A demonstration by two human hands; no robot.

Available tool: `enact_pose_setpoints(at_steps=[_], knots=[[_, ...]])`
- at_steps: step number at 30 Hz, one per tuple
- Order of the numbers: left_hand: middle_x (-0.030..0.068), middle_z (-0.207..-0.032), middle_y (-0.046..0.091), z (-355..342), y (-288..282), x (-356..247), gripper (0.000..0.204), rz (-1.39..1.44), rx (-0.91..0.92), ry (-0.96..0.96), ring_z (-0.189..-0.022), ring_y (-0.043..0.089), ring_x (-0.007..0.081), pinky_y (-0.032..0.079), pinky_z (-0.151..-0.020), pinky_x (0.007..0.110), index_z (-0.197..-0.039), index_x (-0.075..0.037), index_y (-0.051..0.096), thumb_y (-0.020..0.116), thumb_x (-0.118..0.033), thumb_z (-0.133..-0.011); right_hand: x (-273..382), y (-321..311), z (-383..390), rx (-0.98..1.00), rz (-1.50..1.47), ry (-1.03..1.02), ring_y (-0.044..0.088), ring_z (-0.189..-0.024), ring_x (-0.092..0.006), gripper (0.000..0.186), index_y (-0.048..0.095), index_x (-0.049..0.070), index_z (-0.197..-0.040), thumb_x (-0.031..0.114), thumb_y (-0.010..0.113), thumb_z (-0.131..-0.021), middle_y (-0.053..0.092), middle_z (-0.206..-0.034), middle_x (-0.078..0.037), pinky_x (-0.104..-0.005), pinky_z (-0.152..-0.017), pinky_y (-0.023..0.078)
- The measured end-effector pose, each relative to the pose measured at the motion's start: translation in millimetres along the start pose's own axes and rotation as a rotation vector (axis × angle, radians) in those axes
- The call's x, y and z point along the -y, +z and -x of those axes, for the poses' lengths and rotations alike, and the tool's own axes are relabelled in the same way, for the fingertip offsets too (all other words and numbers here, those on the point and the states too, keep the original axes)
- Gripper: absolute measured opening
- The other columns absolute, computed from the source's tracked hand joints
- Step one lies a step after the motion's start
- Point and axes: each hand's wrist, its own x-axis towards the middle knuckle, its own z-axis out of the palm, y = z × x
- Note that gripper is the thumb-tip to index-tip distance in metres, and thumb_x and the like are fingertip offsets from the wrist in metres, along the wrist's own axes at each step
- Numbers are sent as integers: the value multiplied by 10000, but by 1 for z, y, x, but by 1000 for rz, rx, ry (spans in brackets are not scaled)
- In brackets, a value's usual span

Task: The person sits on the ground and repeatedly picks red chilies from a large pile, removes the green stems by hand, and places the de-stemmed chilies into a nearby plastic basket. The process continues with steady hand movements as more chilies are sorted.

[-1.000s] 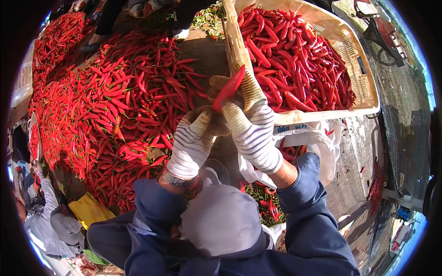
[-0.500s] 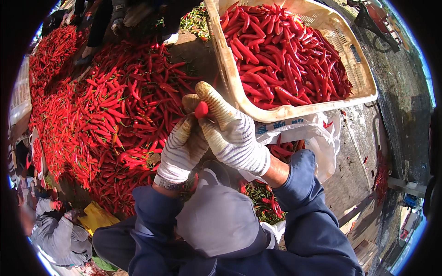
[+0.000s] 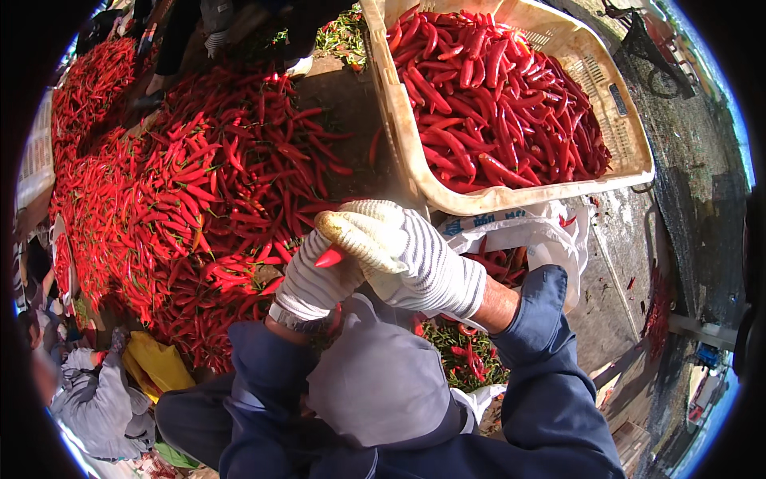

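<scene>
Grey ground (image 3: 626,219) lies at three o'clock in our head view. Bent fingers of our right hand (image 3: 407,255) hold a red pepper (image 3: 329,256) near the middle, poking toward eight o'clock. Our left hand's (image 3: 313,278) fingers are hidden; we can't tell how open.

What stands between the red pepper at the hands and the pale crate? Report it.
The right hand, partly covering the red pepper, then the near rim of the pale crate. Nothing else visible.

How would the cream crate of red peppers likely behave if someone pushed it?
The crate probably feels heavy, given the many red peppers heaped inside. Its broad shape suggests sliding before tipping; its thick rim looks fairly stiff.
</scene>
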Motion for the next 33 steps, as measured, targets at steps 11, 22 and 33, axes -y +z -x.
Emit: enact_pose_setpoints(at_steps=[11,22,33], knots=[[141,-973,715,11,1,25,279,-881,-127,-174,-909,664,189,525,-844,336,-1112,32,657,709,-143,-902,-93,-195,-12,-13,149,645,610,-1082,-127,517,515,72,-1447,32,589,-936,677,-1181,-42,-271,-987,472],[121,-898,714,10,18,6,230,-947,-105,-139,-810,631,160,519,-774,335,-1057,36,680,632,-162,-952,-178,-174,69,672,1041,900,700,-889,-392,763,391,-122,-1438,278,625,-832,695,-940,-287,-442,-785,560],[196,-1036,649,17,10,16,253,-1246,-136,54,-933,628,374,520,-795,454,-1117,-60,700,675,-92,-867,-174,-174,78,228,613,1115,708,-927,-306,615,524,-11,-1390,61,593,-783,699,-1070,-240,-371,-808,551]])
